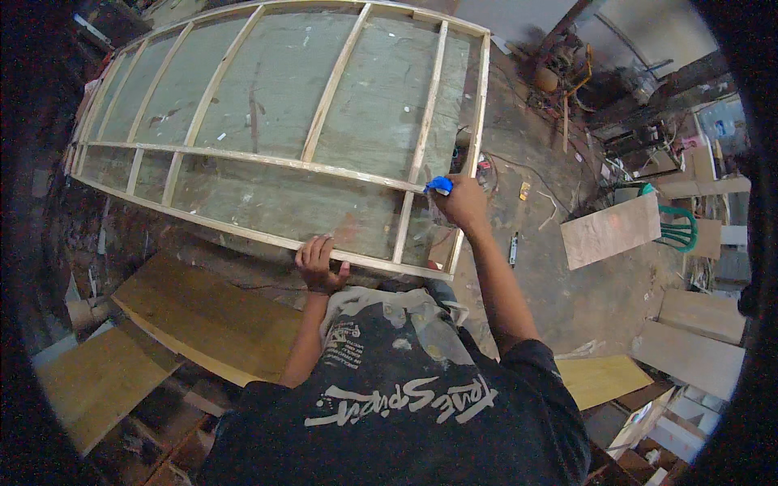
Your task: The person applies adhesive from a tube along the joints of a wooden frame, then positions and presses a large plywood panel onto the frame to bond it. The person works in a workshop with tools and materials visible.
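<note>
A large wooden frame point(334, 172) of pale battens lies in front of me, with crossbars and one long inner rail, over a greenish-grey worktop point(279, 89). My left hand point(321, 266) is closed over the frame's near rail, its fingers on top and the thumb pointing right. At the right end, my right hand point(463, 202) is closed on a small blue object point(438, 185) with a whitish underside. That object sits above the joint where the inner rail meets the last crossbar. My fingers hide most of it, and its kind is unclear.
Yellowish boards point(211, 316) lie low at the left. On the right, a plywood sheet point(614, 230) rests against a green plastic chair point(677, 228). Cables and scraps litter the floor point(531, 267). More panels point(689, 356) and clutter stand at the far right.
</note>
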